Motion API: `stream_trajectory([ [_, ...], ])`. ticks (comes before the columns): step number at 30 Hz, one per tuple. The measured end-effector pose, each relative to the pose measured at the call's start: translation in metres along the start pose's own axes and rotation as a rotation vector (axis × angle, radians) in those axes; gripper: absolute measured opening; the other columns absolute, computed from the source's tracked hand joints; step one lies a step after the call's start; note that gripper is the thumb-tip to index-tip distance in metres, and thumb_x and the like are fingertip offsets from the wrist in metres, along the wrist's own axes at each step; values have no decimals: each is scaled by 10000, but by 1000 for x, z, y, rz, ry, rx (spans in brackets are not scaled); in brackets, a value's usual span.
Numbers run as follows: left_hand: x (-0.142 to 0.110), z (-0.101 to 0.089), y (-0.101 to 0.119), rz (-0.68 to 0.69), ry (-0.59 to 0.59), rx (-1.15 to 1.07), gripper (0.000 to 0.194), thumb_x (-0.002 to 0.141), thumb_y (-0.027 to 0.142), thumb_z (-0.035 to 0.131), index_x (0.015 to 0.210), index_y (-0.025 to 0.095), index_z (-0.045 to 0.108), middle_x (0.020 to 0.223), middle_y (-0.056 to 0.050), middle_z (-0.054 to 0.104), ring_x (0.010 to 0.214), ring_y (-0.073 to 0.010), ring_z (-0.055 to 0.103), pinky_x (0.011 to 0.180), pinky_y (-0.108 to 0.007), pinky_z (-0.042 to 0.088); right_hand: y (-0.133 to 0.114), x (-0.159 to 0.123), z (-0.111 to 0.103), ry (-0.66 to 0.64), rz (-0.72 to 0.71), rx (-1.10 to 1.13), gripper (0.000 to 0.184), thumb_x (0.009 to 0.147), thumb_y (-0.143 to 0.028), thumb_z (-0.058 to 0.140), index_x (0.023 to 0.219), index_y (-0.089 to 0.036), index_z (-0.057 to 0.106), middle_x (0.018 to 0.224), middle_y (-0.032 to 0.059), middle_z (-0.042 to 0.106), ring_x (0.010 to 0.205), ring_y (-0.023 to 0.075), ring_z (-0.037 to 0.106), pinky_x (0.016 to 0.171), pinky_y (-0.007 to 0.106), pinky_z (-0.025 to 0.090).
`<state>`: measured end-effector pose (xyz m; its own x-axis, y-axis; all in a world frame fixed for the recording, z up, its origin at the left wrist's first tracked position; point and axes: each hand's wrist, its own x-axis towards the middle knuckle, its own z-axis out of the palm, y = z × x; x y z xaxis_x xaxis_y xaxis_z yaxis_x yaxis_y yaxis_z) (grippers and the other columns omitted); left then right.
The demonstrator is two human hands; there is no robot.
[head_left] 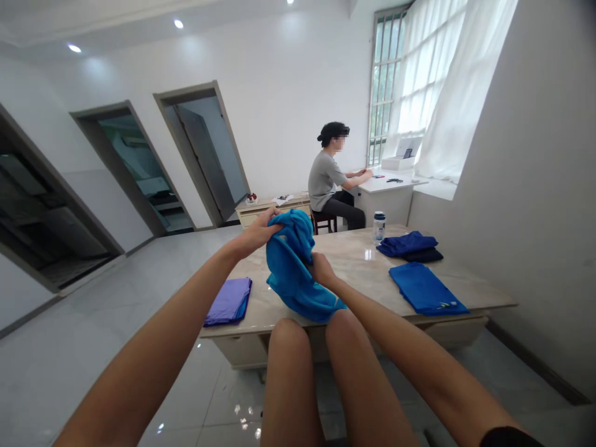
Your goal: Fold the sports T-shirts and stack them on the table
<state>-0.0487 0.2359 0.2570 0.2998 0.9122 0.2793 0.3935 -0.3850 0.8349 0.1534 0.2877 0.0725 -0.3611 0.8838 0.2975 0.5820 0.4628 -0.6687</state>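
Left hand: your left hand point(258, 231) was closed around the top of the turquoise cloth point(291, 273).
Right hand: your right hand point(322, 268) pinched its front, fingers buried in the folds.
Cloth: it sat bunched on the marble counter point(367, 273), perhaps a shirt; soft, light and limp, so gathered folds gave the surest hold.

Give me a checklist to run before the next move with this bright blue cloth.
Left hand gripping the bright blue cloth: ok.
Right hand gripping firmly: cannot tell, fingers partly hidden.
Cloth spread flat: not ok, bunched between the hands.
Cloth's lower edge still on the marble table: cannot tell.
Water bottle apart from the cloth: ok.
Folded purple cloth apart from the blue cloth: ok.
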Motion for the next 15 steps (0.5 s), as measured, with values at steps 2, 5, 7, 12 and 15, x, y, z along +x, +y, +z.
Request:
stream_trajectory([
  [2, -5, -29, 7, -43, 56, 71, 455, 813, 489, 817, 1074, 229, 550, 922, 3, 672, 872, -186, 653, 792, -304, 542, -4, 15, -27, 93, 3, 36, 256, 935, -162, 579, 1056, -195, 801, 1127, 91, 842, 1055, 315, 746, 930, 366, 557],
  [5, -12, -66, 4, -116, 129, 163, 620, 668, 503, 925, 1119, 212, 615, 1001, -39, 742, 918, -223, 689, 805, -336, 569, -11, 31, -82, 98, -115, 80, 385, 842, -59, 514, 1080, -182, 791, 1157, 85, 831, 1083, 287, 731, 969, 361, 552],
  [7, -13, -80, 0, -125, 173, 242, 608, 596, 458, 952, 1079, 190, 697, 989, -62, 774, 939, -251, 703, 833, -359, 574, -20, 32, -116, 47, -162, 109, 369, 868, -99, 510, 1113, -177, 774, 1151, 90, 819, 1075, 278, 718, 952, 362, 562],
  [12, -2, -85, 5, -57, 294, 499, 293, 604, 287, 842, 874, 178, 805, 899, -66, 804, 968, -292, 713, 899, -372, 553, -46, 8, -161, -134, -157, 151, 306, 928, -444, 744, 1114, -202, 767, 1134, 89, 796, 1045, 286, 715, 890, 365, 588],
  [15, 5, -79, 15, 9, 353, 523, 304, 679, 272, 765, 956, 160, 818, 971, -78, 819, 980, -284, 709, 909, -361, 549, -47, -12, -163, -253, -100, 200, 402, 878, -514, 830, 1154, -224, 804, 1201, 81, 803, 1108, 301, 724, 946, 398, 602],
])
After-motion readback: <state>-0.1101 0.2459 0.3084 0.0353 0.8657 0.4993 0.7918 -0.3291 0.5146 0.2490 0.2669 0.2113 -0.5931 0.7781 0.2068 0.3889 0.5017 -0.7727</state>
